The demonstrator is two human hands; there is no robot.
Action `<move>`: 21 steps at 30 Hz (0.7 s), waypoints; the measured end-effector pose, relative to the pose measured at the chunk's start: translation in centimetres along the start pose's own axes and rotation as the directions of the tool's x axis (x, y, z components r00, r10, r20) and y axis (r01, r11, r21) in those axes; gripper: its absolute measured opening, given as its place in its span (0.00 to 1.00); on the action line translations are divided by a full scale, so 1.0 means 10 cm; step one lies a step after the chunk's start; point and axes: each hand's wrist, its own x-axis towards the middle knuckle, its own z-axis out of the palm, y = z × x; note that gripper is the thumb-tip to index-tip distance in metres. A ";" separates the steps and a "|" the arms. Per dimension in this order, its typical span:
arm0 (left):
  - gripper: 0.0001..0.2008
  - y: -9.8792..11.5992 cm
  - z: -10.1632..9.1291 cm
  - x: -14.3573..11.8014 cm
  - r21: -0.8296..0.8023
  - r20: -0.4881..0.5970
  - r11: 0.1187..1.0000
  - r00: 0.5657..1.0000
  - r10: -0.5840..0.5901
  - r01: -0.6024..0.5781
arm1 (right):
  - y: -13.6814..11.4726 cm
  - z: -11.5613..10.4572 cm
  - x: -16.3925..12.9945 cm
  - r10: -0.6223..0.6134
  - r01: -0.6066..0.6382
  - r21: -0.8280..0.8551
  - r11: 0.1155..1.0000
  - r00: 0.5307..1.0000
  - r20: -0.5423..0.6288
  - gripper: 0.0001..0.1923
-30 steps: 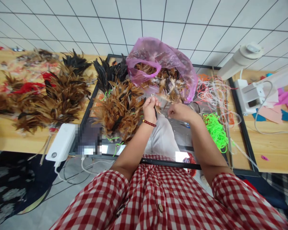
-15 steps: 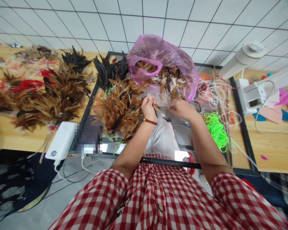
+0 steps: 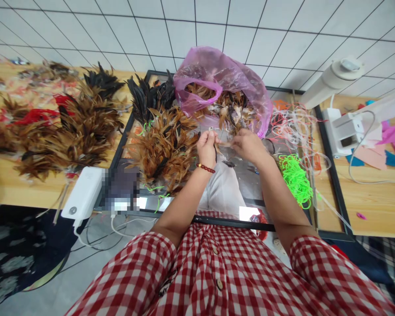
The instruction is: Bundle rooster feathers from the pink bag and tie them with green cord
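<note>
1. The wooden table (image 3: 375,206) spans left to right.
2. A pink plastic bag (image 3: 224,66) sits far middle, loose feathers inside.
3. A brown feather bunch (image 3: 167,145) lies left of the hands.
4. Green cord (image 3: 294,182) is heaped right.
5. The right hand (image 3: 248,145) pinches a brown feather.
6. The left hand (image 3: 206,147) curls around thin feathers.
7. That brown feather (image 3: 225,144) stretches between both hands, near the bag.

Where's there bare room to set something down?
The right-hand wood, bordered by the black frame and white cable, is bare except for a pink scrap. Also the near-left wood, between feathers and its edge. Crowded: around the purple bag, feather bundle and green cords.
</note>
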 end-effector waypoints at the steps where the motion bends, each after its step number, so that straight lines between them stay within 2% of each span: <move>1: 0.19 -0.01 -0.01 -0.01 0.091 0.067 0.995 0.997 0.040 -0.046 | 0.01 -0.01 0.00 -0.022 0.022 0.017 1.000 1.000 -0.014 0.13; 4: 0.17 -0.03 -0.04 -0.06 0.361 0.269 0.901 0.952 0.145 -0.239 | 0.01 -0.10 -0.03 -0.069 0.078 0.090 0.993 0.992 -0.103 0.13; 7: 0.14 -0.05 -0.06 -0.10 0.472 0.352 0.818 0.921 0.165 -0.327 | 0.01 -0.21 -0.06 -0.064 0.085 0.164 0.983 0.989 -0.133 0.12; 13: 0.13 -0.04 -0.04 -0.13 0.409 0.282 0.883 0.952 0.118 -0.231 | 0.09 -0.36 -0.12 0.012 0.067 0.403 0.913 0.981 -0.192 0.12; 18: 0.13 -0.06 -0.02 -0.12 0.373 0.255 0.914 0.965 0.065 -0.160 | 0.11 -0.35 -0.09 0.065 0.053 0.400 0.915 0.959 -0.276 0.12; 21: 0.14 -0.04 -0.01 -0.12 0.362 0.179 0.917 0.978 0.110 -0.170 | 0.13 -0.34 -0.08 0.122 0.014 0.382 0.924 0.936 -0.330 0.11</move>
